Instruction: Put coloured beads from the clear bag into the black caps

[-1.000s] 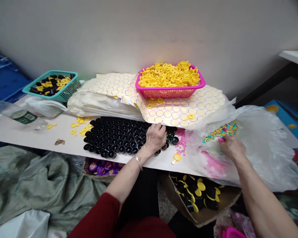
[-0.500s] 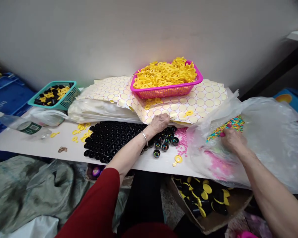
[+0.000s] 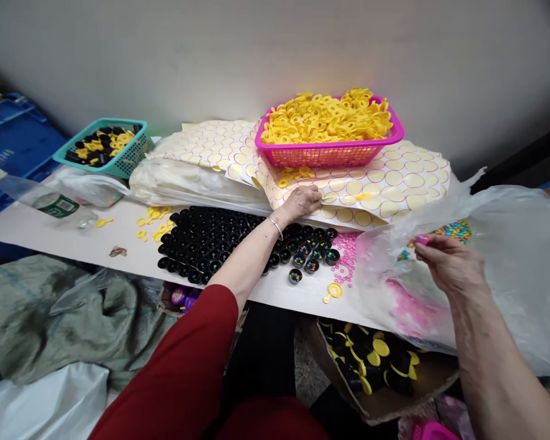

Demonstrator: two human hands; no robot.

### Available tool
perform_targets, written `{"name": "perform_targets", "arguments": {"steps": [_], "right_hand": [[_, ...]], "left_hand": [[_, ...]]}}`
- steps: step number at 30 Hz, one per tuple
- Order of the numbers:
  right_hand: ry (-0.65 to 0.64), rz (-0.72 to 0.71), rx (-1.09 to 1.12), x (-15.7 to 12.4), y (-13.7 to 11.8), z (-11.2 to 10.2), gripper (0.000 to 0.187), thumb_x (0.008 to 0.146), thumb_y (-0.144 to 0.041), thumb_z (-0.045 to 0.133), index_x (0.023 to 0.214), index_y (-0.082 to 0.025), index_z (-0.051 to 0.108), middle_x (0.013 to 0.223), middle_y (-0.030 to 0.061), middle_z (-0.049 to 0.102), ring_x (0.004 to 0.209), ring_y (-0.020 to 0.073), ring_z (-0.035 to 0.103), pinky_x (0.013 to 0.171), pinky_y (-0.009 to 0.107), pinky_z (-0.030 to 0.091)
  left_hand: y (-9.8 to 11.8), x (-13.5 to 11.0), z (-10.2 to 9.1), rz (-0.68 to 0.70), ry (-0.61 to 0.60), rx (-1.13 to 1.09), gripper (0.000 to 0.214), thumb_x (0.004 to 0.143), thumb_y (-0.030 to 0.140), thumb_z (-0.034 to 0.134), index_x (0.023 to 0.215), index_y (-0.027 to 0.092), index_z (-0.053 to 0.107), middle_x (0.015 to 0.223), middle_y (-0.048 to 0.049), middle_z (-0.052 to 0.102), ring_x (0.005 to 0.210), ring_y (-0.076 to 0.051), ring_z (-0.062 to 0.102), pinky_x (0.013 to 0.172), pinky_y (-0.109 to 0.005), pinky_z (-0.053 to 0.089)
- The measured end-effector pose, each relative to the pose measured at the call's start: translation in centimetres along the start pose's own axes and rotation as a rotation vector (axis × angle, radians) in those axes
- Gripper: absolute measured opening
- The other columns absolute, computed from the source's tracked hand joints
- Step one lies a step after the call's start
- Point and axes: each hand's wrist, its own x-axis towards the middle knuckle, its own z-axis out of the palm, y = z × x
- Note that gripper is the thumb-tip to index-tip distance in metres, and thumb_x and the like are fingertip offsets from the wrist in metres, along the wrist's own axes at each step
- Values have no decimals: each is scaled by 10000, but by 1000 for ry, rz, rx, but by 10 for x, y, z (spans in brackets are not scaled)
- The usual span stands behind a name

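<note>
My left hand point(image 3: 304, 201) reaches over a block of small black cups point(image 3: 211, 241) and pinches at the edge of a sheet of round yellow stickers point(image 3: 394, 183). A few cups point(image 3: 311, 260) near the right end hold coloured beads. My right hand point(image 3: 447, 263) is closed on a small pink piece point(image 3: 422, 239) inside a large clear plastic bag point(image 3: 495, 269) that holds multicoloured beads point(image 3: 453, 231).
A pink basket point(image 3: 330, 153) heaped with yellow rings sits on the sticker sheets. A teal basket point(image 3: 103, 146) and a plastic bottle point(image 3: 41, 198) lie at the left. Pink rings point(image 3: 348, 260) and a yellow lid point(image 3: 334, 289) lie on the table. A box of black-and-yellow caps point(image 3: 376, 366) sits below.
My left hand has lifted off the black cups and moved back onto the sticker sheet. My right hand has shifted slightly right inside the bag, still pinching the pink piece.
</note>
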Motion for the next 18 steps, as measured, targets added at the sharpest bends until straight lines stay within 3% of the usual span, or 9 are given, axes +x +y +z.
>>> {"name": "perform_targets", "arguments": {"steps": [4,7,10,14,18], "right_hand": [[-72,33,130,-36,-37,34,364,335,-181,852,638,-161,651,577,8,609,486,96,538,457,213,409],[-217,35,156,-55,-48,70,331,411,-210,843,687,-179,663,620,8,631,498,96,542,466,225,408],[-351,46,91,-59,-36,101,299,465,-235,819,708,-189,650,618,-18,602,511,83,520,477,224,405],[-417,-7,-183,-48,-1,122,271,548,-321,762,733,-185,618,644,-19,577,541,92,489,504,246,404],[-433,-235,-631,-34,21,130,160,669,-338,616,710,-186,592,671,7,556,635,134,496,590,279,398]], "left_hand": [[-12,2,4,20,26,-178,192,758,204,533,577,151,568,675,-37,550,645,-137,493,597,-267,319],[-15,2,6,12,36,-240,187,747,215,527,572,157,556,660,-19,530,643,-128,474,598,-263,307],[-15,0,8,12,51,-271,196,747,223,528,565,157,554,657,-17,530,649,-125,473,605,-262,309],[-17,-1,13,9,71,-324,203,749,246,536,571,154,571,676,-21,545,651,-123,490,598,-257,317],[-19,-1,19,10,110,-348,197,752,257,540,589,161,594,663,-13,552,653,-124,504,598,-254,330]]}}
